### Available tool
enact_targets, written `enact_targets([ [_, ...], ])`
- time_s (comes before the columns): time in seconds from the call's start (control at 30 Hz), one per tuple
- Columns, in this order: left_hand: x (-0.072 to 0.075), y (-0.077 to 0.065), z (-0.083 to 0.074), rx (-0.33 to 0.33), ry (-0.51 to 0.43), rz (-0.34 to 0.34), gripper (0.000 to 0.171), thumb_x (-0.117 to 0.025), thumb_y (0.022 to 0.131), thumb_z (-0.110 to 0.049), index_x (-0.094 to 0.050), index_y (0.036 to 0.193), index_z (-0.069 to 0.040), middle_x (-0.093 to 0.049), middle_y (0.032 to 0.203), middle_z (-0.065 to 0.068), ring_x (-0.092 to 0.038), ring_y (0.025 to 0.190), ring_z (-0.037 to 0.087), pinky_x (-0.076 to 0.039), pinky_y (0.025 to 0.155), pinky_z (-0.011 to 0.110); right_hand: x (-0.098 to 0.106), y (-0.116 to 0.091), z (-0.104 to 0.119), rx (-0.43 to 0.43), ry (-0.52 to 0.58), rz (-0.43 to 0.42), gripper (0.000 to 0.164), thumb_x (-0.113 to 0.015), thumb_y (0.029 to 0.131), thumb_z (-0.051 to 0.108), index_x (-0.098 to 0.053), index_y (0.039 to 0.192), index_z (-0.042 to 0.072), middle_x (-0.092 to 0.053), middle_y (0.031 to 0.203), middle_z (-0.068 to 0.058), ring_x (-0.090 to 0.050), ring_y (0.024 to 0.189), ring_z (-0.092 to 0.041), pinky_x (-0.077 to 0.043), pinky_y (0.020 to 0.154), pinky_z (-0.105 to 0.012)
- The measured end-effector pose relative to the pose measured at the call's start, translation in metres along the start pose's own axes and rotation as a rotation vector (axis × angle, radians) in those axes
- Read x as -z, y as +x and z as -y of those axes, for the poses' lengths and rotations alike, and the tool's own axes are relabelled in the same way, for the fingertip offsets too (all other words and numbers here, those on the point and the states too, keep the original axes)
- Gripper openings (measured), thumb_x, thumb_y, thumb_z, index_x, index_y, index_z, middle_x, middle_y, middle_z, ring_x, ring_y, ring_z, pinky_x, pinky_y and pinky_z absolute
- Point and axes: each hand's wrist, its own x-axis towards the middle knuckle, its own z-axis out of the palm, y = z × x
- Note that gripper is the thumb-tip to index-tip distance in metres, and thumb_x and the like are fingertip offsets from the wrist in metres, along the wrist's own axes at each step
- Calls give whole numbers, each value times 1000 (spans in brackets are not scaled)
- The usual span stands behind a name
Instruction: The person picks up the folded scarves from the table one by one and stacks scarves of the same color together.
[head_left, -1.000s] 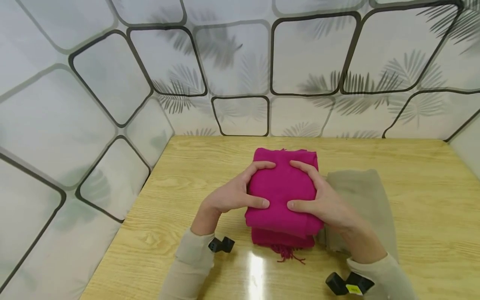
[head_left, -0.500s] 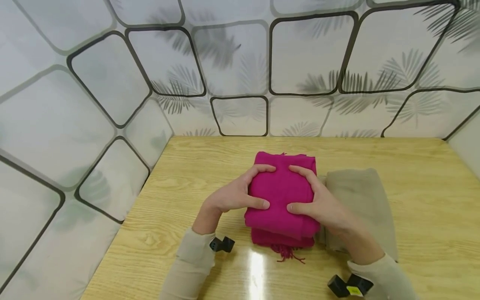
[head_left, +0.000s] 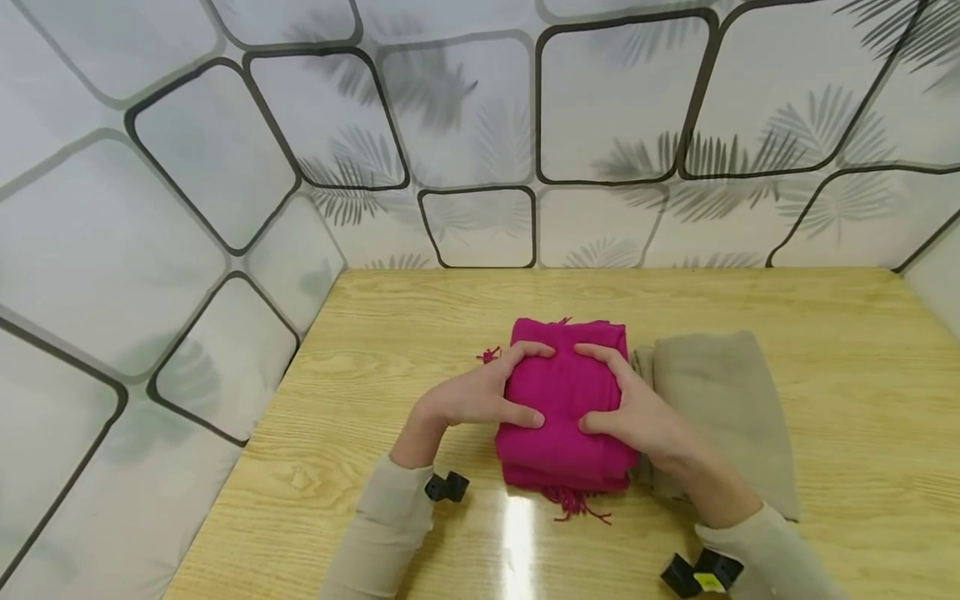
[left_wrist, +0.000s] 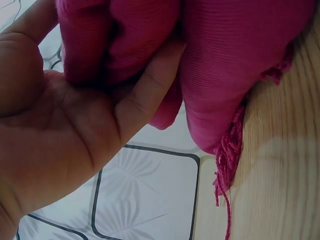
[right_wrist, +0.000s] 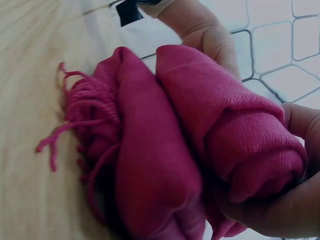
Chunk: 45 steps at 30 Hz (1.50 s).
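Observation:
A magenta fringed scarf (head_left: pixel 566 387), folded into a thick bundle, is held between both hands. My left hand (head_left: pixel 474 396) grips its left side, thumb on top. On the right side my right hand (head_left: pixel 648 417) grips it the same way, the thumbs a short way apart. Both wrist views show this rolled upper bundle (right_wrist: pixel 235 130) close over a second magenta folded layer (right_wrist: pixel 150 150) on the table. Loose fringe (head_left: pixel 573 502) spreads from the near edge of that layer. Some fringe also pokes out behind the left hand. The fingers underneath are mostly hidden.
A folded beige cloth (head_left: pixel 720 408) lies on the wooden table (head_left: pixel 360 400) just right of the scarf, partly behind the right forearm. Patterned white sheeting (head_left: pixel 480 142) rises at the back and left edges of the table.
Both hands have brought the upper bundle slightly nearer and lower, so it covers more of the layer beneath. Fringe now shows behind the left hand.

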Motion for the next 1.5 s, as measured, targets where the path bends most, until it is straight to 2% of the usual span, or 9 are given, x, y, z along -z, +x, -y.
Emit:
enact_targets([
  [0.33, -2, 1, 0, 67, 158, 19, 76, -74, 89, -28, -27, 149, -25, -53, 125, 4, -59, 106, 14, -48, 91, 30, -3, 9, -19, -38, 97, -2, 87, -65, 79, -3, -24, 152, 21, -42, 133, -23, -57, 103, -27, -55, 76, -37],
  [0.5, -4, 2, -2, 120, 288, 69, 80, -71, 92, -36, -20, 153, -27, -62, 106, 3, -65, 81, 13, -49, 83, 27, -3, 9, -22, -29, 81, -3, 87, -64, 78, -4, -24, 152, 19, -43, 131, -24, -58, 100, -27, -54, 75, -36],
  [0.67, -6, -4, -6, 227, 396, 84, 84, -66, 94, -45, -11, 156, -32, -59, 76, 0, -56, 57, 16, -50, 69, 28, -6, 9, -21, -35, 76, -5, 88, -64, 78, -3, -24, 152, 19, -43, 133, -23, -57, 102, -27, -54, 76, -35],
  [0.8, -10, -5, -6, 346, 390, 88, 85, -62, 93, -54, -5, 156, -44, -56, 68, 5, -59, 52, 29, -55, 56, 37, -8, 8, -21, -62, 90, -49, 90, -65, 77, -3, -24, 154, 21, -38, 138, -22, -52, 107, -29, -52, 79, -34],
  [0.9, -12, -3, -3, 384, 345, 86, 83, -61, 93, -56, -4, 153, -51, -62, 81, 11, -66, 59, 36, -57, 56, 43, -10, 8, -22, -77, 75, -102, 92, -65, 77, -2, -24, 156, 23, -31, 143, -20, -45, 114, -31, -49, 80, -33],
  [1.03, -12, -1, 4, 371, 248, 81, 81, -62, 94, -52, -5, 151, -54, -62, 100, 16, -69, 65, 34, -58, 57, 44, -11, 8, -25, -81, 54, -140, 95, -66, 77, -1, -22, 158, 24, -24, 150, -19, -38, 121, -33, -46, 84, -33],
  [1.2, -12, 7, 15, 290, 123, 55, 77, -63, 96, -44, -11, 151, -52, -58, 112, 17, -70, 69, 30, -58, 55, 46, -7, 8, -27, -76, 49, -178, 97, -68, 80, -1, -21, 159, 26, -18, 157, -19, -33, 129, -35, -42, 91, -36],
  [1.37, -12, 13, 24, 183, 111, -16, 76, -62, 97, -36, -14, 154, -45, -47, 132, 16, -67, 90, 20, -58, 67, 36, -5, 9, -27, -54, 63, -206, 95, -68, 85, -1, -17, 160, 28, -10, 162, -17, -26, 138, -37, -37, 100, -42],
  [1.5, -12, 16, 28, 161, 39, -60, 75, -62, 97, -35, -14, 154, -44, -39, 141, 16, -65, 96, 21, -58, 68, 37, -3, 12, -24, -46, 47, -225, 93, -68, 87, 1, -17, 160, 27, -11, 163, -17, -25, 139, -38, -35, 103, -45],
])
